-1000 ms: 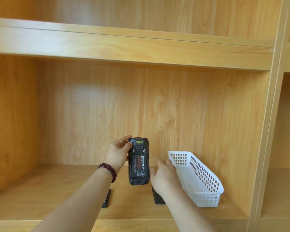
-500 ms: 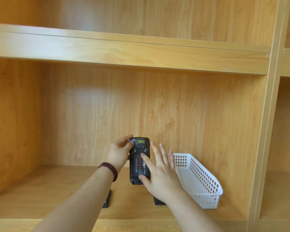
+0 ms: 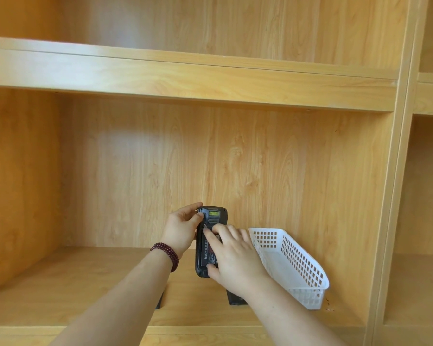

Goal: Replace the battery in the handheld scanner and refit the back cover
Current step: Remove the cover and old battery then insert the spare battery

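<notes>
- The left hand is gripping the scanner by its upper left edge, holding it upright above the shelf with its back turned to the camera.
- The back cover is off — the battery, with a printed label, is sitting exposed in the scanner's bay.
- The right hand is lying flat over the battery, fingers spread across its upper part and the thumb at the scanner's lower edge; it is pressing against the battery rather than closing around anything.
- A bead bracelet is sitting on the left wrist.
- A white basket is standing on the shelf just to the right of the hands, close to the back wall.
- Two dark flat pieces are lying on the shelf beneath the arms — one under the left forearm, one under the right wrist; both are partly hidden, and which is the cover cannot be told.
</notes>
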Available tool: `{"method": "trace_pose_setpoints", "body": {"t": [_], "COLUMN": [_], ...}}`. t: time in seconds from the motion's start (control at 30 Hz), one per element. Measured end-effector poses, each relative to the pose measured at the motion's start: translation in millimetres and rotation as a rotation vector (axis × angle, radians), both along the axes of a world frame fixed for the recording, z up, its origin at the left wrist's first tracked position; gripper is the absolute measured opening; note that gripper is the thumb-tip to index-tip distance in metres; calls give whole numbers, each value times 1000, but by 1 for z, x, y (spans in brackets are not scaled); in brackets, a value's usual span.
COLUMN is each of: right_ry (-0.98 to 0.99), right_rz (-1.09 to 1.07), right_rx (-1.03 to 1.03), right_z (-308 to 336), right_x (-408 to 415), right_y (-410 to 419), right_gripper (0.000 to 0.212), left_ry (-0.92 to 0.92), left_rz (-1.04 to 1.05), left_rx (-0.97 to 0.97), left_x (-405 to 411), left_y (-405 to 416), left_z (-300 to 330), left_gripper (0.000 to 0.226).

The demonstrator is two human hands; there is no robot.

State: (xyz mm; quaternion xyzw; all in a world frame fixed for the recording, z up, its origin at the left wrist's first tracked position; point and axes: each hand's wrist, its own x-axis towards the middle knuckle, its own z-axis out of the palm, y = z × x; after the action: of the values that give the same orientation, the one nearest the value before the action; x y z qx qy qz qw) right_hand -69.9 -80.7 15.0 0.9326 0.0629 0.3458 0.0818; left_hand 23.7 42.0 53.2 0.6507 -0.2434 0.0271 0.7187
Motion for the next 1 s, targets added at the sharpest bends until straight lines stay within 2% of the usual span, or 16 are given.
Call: {"method": "trace_pose_setpoints", "body": {"t": [0.3,0.53,1.0], "right_ry": [-33,10,20], "right_rz": [0,20,43], "right_rx": [-71,-65,-65], "right_z": [3,-1,-4], "right_x": [-3,-3,3], "right_y": [-4,0,-3], "right_gripper": [65,70,62], "left_ry": [0,0,-2], "left_rz": [-7,2,15], "left_rx": [-4,1,9], "left_x": [0,3,7], "left_y": [-3,-4,-5], "left_z": [0,1,-2], "left_gripper": [29,30,29]}}
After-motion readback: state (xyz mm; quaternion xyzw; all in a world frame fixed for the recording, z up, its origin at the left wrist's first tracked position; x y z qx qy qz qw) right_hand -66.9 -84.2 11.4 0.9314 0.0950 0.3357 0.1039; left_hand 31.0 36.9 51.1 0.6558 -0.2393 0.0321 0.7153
